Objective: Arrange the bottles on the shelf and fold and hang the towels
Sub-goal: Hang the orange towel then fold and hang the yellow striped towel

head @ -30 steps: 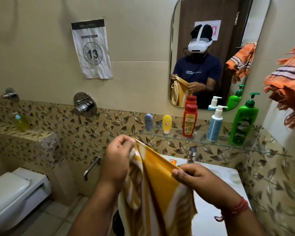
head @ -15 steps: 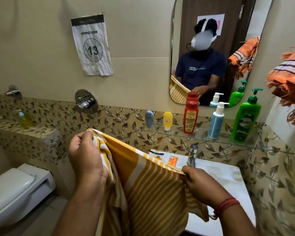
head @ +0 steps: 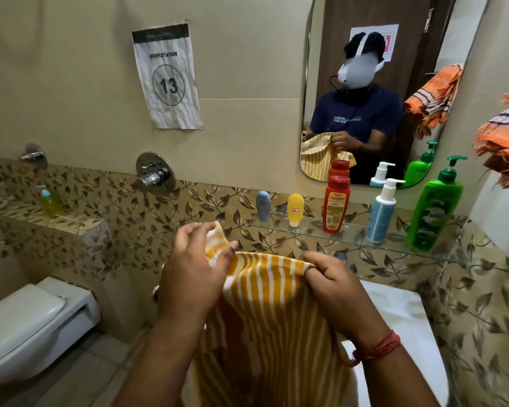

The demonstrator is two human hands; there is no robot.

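Folding is in hand: the right hand (head: 334, 284) pinches the yellow-and-white striped cotton towel (head: 265, 318) hanging before the white sink (head: 406, 318), the left hand (head: 193, 271) loosely spread, needing matched corners next.

I cannot see the lower part of the yellow striped towel (head: 265, 312); the bottom edge of the picture cuts it. My left hand (head: 193, 277) covers the towel's left corner, so its grip there is not clear to me. The orange towel (head: 504, 148) at the far right is cut by the right edge. The washbasin (head: 394, 312) is mostly hidden behind the towel and my right hand (head: 335, 289). The label on the red bottle (head: 335, 204) is too small to read.
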